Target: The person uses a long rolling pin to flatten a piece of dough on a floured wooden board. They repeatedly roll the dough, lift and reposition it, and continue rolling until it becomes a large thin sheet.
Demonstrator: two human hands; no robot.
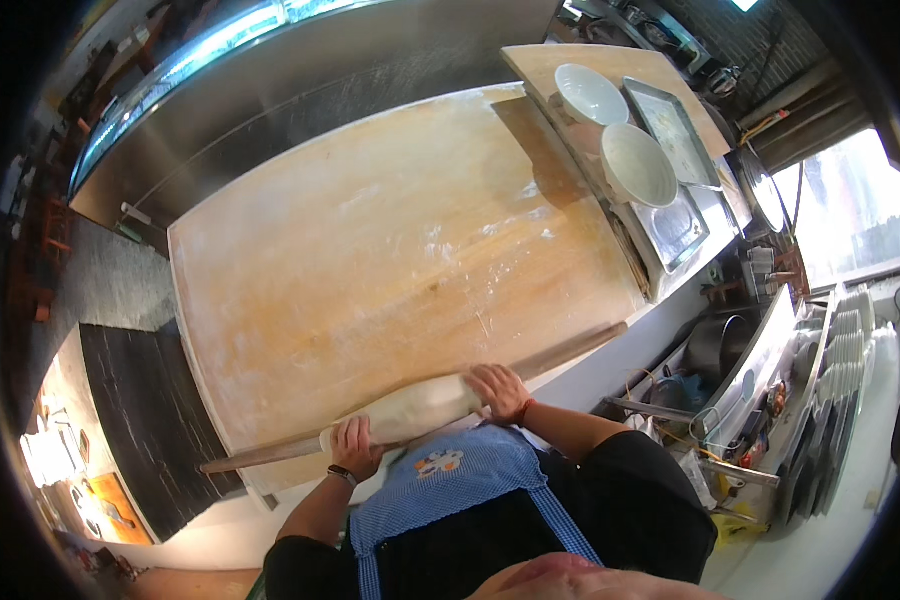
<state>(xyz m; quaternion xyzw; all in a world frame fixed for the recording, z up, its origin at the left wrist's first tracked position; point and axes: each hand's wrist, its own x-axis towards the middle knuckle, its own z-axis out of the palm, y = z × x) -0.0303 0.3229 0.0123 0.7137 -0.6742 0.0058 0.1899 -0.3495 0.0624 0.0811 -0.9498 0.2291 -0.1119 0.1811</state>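
A thick roll of pale dough is wrapped around a long wooden rolling pin. It lies along the front edge of the floured wooden board, close against my blue checked apron. My left hand, with a band on its wrist, curls its fingers over the roll's left end. Over the right end lies my right hand, its fingers bent down onto the dough. Both bare ends of the pin stick out past my hands. My palms and the dough's underside are hidden.
Two white bowls and metal trays stand at the board's right end. Further right, plates stand stacked beside an open drawer holding a dark pot. A metal counter wall borders the far side. Flour streaks the board.
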